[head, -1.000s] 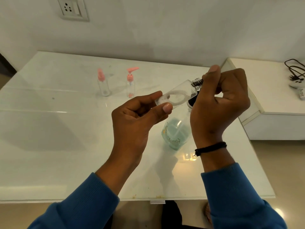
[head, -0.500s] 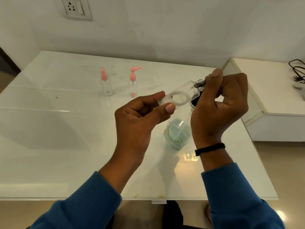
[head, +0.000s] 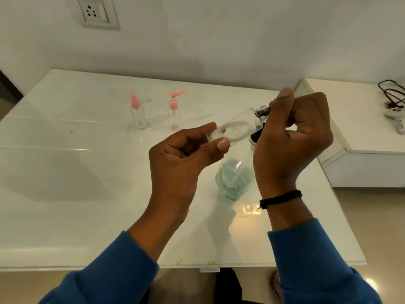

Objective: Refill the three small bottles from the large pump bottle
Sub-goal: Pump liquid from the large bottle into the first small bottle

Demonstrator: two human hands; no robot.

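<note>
From the head camera, little has changed over the last second. The left hand (head: 188,159) holds the base of a small clear bottle (head: 235,130) between thumb and fingers as before, the bottle lying tilted in the air above the table (head: 65,172), neck up and to the right. The right hand (head: 291,137) stays curled round the bottle's neck end, thumb raised. What its fingers grip is hidden behind the hand, though dark screw threads show at the neck just beside the thumb. The two hands have kept nearly the same pose and have drifted only a little across the picture, which may be the head turning as much as the hands moving.

I judge this to mean the cap is in the middle of being twisted off, or possibly back on. The bottle looks almost empty apart from a white film on its wall, so opening it for filling seems likelier.

The large pump bottle (head: 235,178), holding pale green liquid, stands on the table directly under the hands, towards the right edge. Two more small bottles with pink tops, a spray bottle (head: 137,113) and a pump bottle (head: 174,113), stand side by side nearer the back edge, capped and untouched. All three refills appear still to be done.
</note>
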